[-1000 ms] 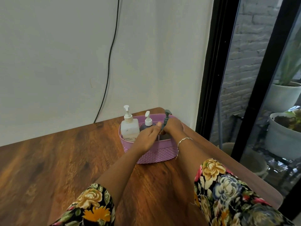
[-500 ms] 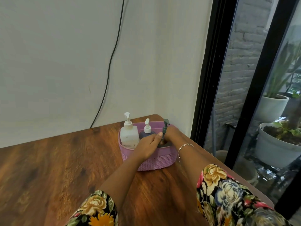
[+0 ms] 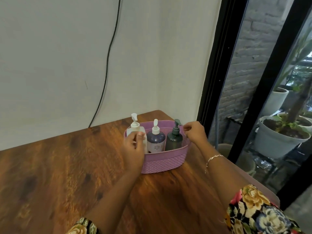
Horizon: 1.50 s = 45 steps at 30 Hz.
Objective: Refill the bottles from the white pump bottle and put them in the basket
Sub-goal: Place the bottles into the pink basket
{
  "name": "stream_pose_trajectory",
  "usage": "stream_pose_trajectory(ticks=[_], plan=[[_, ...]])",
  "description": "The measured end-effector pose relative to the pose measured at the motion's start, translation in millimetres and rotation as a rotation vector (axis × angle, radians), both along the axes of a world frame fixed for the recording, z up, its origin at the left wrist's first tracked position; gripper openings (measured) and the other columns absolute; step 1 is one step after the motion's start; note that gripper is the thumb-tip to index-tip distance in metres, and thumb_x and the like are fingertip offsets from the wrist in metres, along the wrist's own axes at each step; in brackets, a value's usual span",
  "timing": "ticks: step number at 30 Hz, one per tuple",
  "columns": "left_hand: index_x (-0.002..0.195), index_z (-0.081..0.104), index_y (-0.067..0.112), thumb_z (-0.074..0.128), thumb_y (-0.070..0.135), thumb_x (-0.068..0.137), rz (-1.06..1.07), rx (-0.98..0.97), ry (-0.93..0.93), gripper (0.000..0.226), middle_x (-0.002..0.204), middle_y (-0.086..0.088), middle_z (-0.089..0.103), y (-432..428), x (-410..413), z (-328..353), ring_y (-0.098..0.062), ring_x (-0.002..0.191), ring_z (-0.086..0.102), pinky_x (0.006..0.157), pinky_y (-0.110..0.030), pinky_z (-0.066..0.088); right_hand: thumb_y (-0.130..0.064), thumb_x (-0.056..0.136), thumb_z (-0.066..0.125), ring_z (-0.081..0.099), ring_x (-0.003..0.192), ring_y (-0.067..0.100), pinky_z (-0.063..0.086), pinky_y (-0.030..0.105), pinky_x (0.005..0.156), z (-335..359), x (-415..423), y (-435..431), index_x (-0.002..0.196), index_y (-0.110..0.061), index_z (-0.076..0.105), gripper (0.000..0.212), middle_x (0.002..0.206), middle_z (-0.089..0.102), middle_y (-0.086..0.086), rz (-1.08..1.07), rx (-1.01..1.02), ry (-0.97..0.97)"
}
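Purple basket point(image 3: 162, 162) is sitting on the counter point(image 3: 67, 166) near its far R corner, just short of the back edge where the wood is meeting the wall point(image 3: 50, 65). All 3 bottles are standing upright inside it, in a row: white pump bottle point(image 3: 135, 127) at the L end, purple bottle point(image 3: 156, 139) w/ white pump in the middle, dark bottle point(image 3: 174, 141) w/ dark pump at the R end. Pump heads are sticking up above the rim.

L hand point(image 3: 133, 149) is hovering at the basket's L end, covering the lower part of the white pump bottle; fingers are curling, but blur is hiding whether the grip is closing on the rim, the bottle or nothing, so can't tell. R hand point(image 3: 195, 132) is sitting at the basket's far R rim, just beside the dark pump, fingers bending loosely w/ thumb near the fingertips; can't tell if that grip is touching the rim. A bracelet point(image 3: 213, 157) is hanging on that wrist.

Counter wood is stretching wide to the L of the basket and toward the person. To the R the counter's edge is running close past the basket, w/ the black door frame point(image 3: 212, 81) and glass right beyond it, plant pots point(image 3: 276, 142) outside. A black cable point(image 3: 108, 65) is running down the wall, well apart from the basket.
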<state>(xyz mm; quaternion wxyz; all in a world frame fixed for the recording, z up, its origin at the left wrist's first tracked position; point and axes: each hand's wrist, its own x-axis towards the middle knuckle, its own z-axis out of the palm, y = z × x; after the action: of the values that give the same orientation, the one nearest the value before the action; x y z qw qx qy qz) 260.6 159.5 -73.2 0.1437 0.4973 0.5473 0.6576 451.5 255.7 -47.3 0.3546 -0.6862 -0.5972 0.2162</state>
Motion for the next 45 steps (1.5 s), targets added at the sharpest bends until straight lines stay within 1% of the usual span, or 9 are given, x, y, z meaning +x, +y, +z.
stream_pose_trajectory(ticks=[7, 10, 12, 15, 17, 22, 28, 40, 45], plan=[[0.103, 0.058, 0.011, 0.045, 0.03, 0.096, 0.29, -0.176, -0.106, 0.024, 0.105, -0.01, 0.059, 33.7, -41.7, 4.7, -0.025, 0.097, 0.057, 0.081, -0.044, 0.055, 0.017, 0.082, 0.052, 0.065, 0.088, 0.025, 0.055, 0.038, 0.087, 2.8, 11.1, 19.9, 0.086, -0.001, 0.066, 0.023, 0.078, 0.064, 0.004, -0.186, 0.091, 0.489], [0.108, 0.054, 0.018, 0.041, 0.039, 0.097, 0.174, -0.333, -0.184, 0.027, 0.109, -0.005, 0.058, 35.9, -45.9, 3.8, -0.022, 0.1, 0.058, 0.083, -0.042, 0.055, 0.015, 0.085, 0.051, 0.064, 0.088, 0.024, 0.056, 0.035, 0.084, 0.4, 10.2, 26.1, 0.083, -0.007, 0.065, 0.026, 0.083, 0.065, 0.007, -0.229, 0.045, 0.529], [0.114, 0.052, 0.018, 0.037, 0.04, 0.099, 0.043, -0.441, -0.261, 0.031, 0.106, 0.001, 0.058, 38.4, -48.2, 12.1, -0.018, 0.097, 0.058, 0.072, -0.029, 0.053, 0.011, 0.086, 0.051, 0.063, 0.09, 0.025, 0.056, 0.036, 0.083, 0.3, 4.6, 27.3, 0.084, -0.011, 0.065, 0.026, 0.092, 0.065, 0.01, -0.259, 0.018, 0.545], [0.112, 0.055, 0.018, 0.037, 0.045, 0.098, -0.074, -0.705, -0.329, 0.035, 0.1, 0.003, 0.06, 51.3, -48.9, 24.7, -0.014, 0.08, 0.057, 0.052, -0.02, 0.044, 0.007, 0.086, 0.049, 0.056, 0.07, 0.02, 0.053, 0.033, 0.065, 0.3, 4.4, 24.6, 0.068, -0.014, 0.06, 0.03, 0.075, 0.057, 0.007, -0.286, -0.097, 0.543], [0.112, 0.058, 0.018, 0.038, 0.046, 0.098, -0.18, -0.774, -0.437, 0.037, 0.103, 0.001, 0.062, 49.3, -47.9, 24.7, -0.015, 0.083, 0.058, 0.055, -0.022, 0.045, 0.006, 0.084, 0.048, 0.045, 0.057, 0.019, 0.042, 0.03, 0.057, -3.1, 9.1, 19.6, 0.054, -0.013, 0.052, 0.036, 0.059, 0.043, 0.004, -0.278, -0.218, 0.537], [0.128, 0.053, 0.008, 0.039, 0.021, 0.1, -0.325, -0.791, -0.45, 0.033, 0.122, -0.004, 0.059, 34.8, -61.7, 25.2, -0.022, 0.109, 0.053, 0.08, -0.032, 0.045, 0.002, 0.086, 0.057, 0.065, 0.083, 0.03, 0.054, 0.038, 0.08, -10.6, 11.5, 17.5, 0.082, 0.0, 0.067, 0.011, 0.085, 0.065, 0.015, -0.276, -0.373, 0.456], [0.132, 0.05, 0.008, 0.041, -0.01, 0.092, -0.374, -0.83, -0.452, 0.045, 0.125, -0.009, 0.059, 39.8, -72.7, 33.7, -0.028, 0.11, 0.058, 0.07, -0.034, 0.054, 0.001, 0.087, 0.06, 0.065, 0.094, 0.031, 0.055, 0.044, 0.085, 8.4, 1.2, 16.1, 0.101, 0.003, 0.067, 0.016, 0.101, 0.066, 0.018, -0.277, -0.385, 0.221], [0.133, 0.05, 0.013, 0.047, -0.01, 0.09, -0.382, -0.836, -0.557, 0.048, 0.129, -0.004, 0.057, 41.0, -76.8, 39.3, -0.029, 0.115, 0.055, 0.089, -0.047, 0.052, -0.003, 0.093, 0.051, 0.059, 0.082, 0.025, 0.052, 0.038, 0.082, 4.5, -3.3, 13.6, 0.08, -0.002, 0.065, 0.019, 0.079, 0.061, 0.01, -0.377, -0.38, 0.146], [0.129, 0.053, 0.013, 0.046, -0.008, 0.091, -0.397, -0.769, -0.538, 0.043, 0.118, -0.002, 0.062, 52.6, -92.9, 64.9, -0.023, 0.099, 0.061, 0.069, -0.036, 0.056, -0.001, 0.087, 0.055, 0.057, 0.073, 0.021, 0.044, 0.03, 0.063, 33.7, -9.4, 32.9, 0.072, -0.007, 0.068, 0.021, 0.078, 0.062, 0.011, -0.297, -0.285, 0.131]])
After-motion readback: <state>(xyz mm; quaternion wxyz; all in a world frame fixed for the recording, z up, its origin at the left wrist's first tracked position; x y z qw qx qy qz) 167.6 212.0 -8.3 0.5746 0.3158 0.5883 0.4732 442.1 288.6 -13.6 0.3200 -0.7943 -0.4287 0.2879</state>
